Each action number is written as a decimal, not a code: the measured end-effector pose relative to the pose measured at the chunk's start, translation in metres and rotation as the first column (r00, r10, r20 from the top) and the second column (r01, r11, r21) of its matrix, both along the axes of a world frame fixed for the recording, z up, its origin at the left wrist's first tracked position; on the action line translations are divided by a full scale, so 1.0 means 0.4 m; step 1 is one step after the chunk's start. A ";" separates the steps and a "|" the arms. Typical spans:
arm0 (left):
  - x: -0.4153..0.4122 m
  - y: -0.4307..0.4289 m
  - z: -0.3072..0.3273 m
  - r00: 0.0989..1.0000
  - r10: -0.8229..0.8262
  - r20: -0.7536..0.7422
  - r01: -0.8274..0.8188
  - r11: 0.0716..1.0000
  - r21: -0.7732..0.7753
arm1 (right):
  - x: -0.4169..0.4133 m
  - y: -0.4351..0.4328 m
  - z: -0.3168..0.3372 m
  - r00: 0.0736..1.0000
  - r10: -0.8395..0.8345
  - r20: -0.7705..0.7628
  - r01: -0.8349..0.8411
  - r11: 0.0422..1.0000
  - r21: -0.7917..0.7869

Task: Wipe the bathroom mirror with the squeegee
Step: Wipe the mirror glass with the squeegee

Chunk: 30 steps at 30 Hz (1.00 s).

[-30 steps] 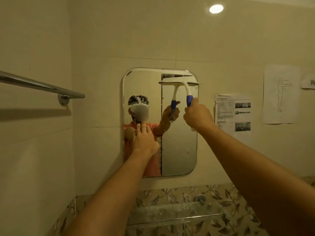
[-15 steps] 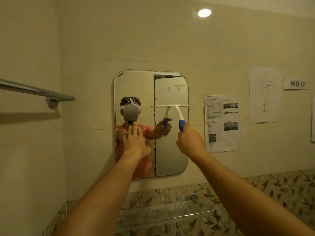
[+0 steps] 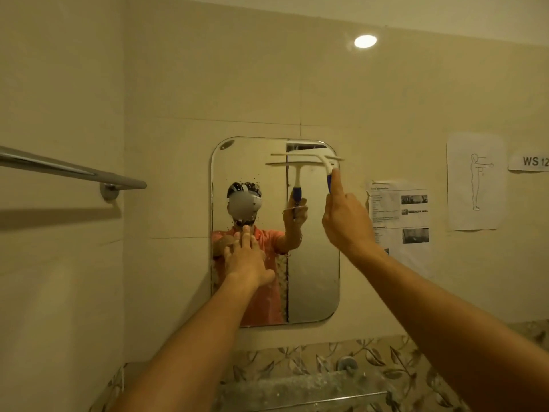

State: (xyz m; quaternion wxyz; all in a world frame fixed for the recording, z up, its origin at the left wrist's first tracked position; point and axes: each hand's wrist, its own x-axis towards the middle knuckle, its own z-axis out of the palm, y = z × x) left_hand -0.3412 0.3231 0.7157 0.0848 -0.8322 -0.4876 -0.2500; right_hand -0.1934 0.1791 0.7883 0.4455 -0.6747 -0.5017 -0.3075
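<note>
**A:** Starting closest: what are the hands doing?

**B:** The left hand (image 3: 245, 257) lies flat on the glass low on the left side. Its fingers are straight and together, and the fingertips meet their own reflection. It holds nothing, so I'd say it is bracing. The right hand (image 3: 347, 221) is wrapped around the blue handle of the squeegee (image 3: 326, 165), with the forefinger stretched up along the white neck.

**A:** Is that a good place to hold it?

**B:** I think so. It looks like a light plastic tool with a stiff neck and a soft, thin rubber edge. The blue part looks like a grip sleeve, which would matter if hands or handle are wet. The finger along the neck should help press the blade evenly. Uneven pressure would probably lift one end and leave streaks.

**A:** Where is it, and what does it look like?

**B:** It's up near the top right of the mirror (image 3: 315, 278). The long pale blade runs level and reaches the right edge. It's T-shaped, with a white curved neck and a blue handle. Its reflection hangs just below and to the left. I can't tell whether the rubber actually touches the glass.

**A:** And the mirror?

**B:** It's a tall rectangle with rounded corners, fixed to a beige tiled wall. Dark specks and droplets sit on the left half, and the right half looks cleaner. It's glass, so press firmly but don't lean on it.

**A:** Anything beside it?

**B:** There's a towel rail (image 3: 74, 171) to the left and printed sheets (image 3: 399, 209) to the right.
</note>
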 end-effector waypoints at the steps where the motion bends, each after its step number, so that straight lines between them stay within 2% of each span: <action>1: 0.000 0.002 -0.001 1.000 0.002 0.004 -0.002 1.000 0.002 | -0.004 0.002 0.027 1.000 -0.003 0.011 0.003 1.000 0.008; 6: 0.002 0.002 -0.004 1.000 0.015 -0.004 -0.015 1.000 0.023 | -0.024 0.027 0.102 0.998 -0.044 0.038 0.045 0.999 -0.019; 13: -0.002 0.004 -0.007 0.999 0.037 -0.029 -0.035 0.996 0.077 | -0.024 0.083 0.114 0.997 -0.073 -0.026 0.072 0.996 -0.057; 20: -0.005 0.015 -0.016 0.998 0.050 -0.047 -0.045 0.994 0.099 | -0.040 0.085 0.076 0.997 -0.050 -0.052 0.047 0.997 -0.055; 30: -0.033 0.032 -0.024 0.997 -0.003 -0.073 0.012 0.993 0.120 | -0.059 0.057 -0.059 0.993 -0.040 -0.108 0.030 0.995 -0.098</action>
